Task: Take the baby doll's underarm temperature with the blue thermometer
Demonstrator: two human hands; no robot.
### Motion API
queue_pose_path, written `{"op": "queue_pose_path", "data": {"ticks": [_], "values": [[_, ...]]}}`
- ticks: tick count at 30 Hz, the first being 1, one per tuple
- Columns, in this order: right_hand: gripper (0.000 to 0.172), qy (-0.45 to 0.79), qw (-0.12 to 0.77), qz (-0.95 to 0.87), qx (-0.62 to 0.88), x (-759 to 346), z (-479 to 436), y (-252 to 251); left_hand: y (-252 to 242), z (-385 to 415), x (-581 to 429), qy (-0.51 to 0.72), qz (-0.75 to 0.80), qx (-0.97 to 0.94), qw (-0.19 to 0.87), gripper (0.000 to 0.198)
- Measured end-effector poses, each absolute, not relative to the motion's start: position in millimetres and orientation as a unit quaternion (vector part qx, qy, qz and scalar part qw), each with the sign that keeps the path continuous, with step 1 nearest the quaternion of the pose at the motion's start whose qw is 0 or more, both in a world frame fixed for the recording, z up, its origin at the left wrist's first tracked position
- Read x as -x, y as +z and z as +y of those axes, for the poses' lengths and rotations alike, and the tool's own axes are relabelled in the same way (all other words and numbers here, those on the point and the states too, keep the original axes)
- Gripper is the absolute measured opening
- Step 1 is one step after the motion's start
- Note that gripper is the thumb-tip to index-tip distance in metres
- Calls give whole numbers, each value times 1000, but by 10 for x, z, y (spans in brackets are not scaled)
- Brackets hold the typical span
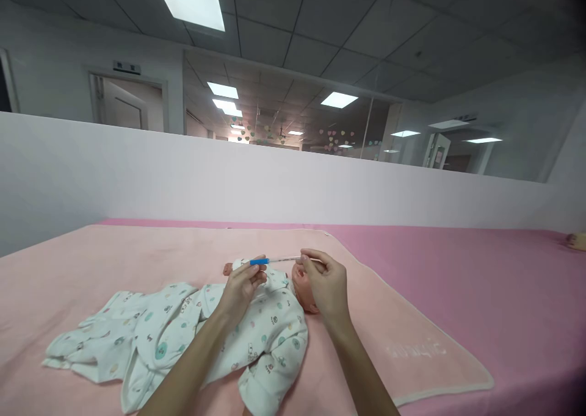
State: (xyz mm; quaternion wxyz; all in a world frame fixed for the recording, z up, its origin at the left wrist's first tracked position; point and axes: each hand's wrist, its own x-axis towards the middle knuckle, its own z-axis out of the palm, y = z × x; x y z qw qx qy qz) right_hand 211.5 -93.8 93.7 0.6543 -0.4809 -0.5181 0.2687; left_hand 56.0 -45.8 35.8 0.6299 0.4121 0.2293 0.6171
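Note:
A slim glass thermometer [284, 259] with a blue end [259, 261] is held level above the chest of a baby doll. The fingertips of my left hand [240, 291] pinch the blue end. My right hand [327, 282] grips the opposite, clear end between thumb and fingers, in front of the doll's head [302, 288], which it partly hides. The doll lies on its back in a white printed outfit [270, 318], its head to the right. One small doll hand [227, 269] pokes out of a sleeve beyond my left hand.
Beneath the doll a peach blanket [403, 318] with a pale edge is spread over a pink covered surface [480, 282]. A low white wall [274, 184] borders the far side, with windows above it. A small yellowish object [575, 241] sits at the far right.

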Motion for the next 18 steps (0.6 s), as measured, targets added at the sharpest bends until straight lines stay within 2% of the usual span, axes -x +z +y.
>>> {"op": "queue_pose_path", "data": {"ticks": [4,13,15,18], "values": [[26,335,658,-499,452,-2052,-871,805,346,-443,-552,613,166,-336,696,25],[23,330,656,-500,459,-1993,-902,873,316,-433,-584,607,186,-360,684,25],[24,311,670,-504,447,-2008,-955,855,322,-444,-587,604,189,-372,679,26],[25,220,698,-499,464,-2072,-1154,732,328,-465,-596,593,190,-402,671,29]]}}
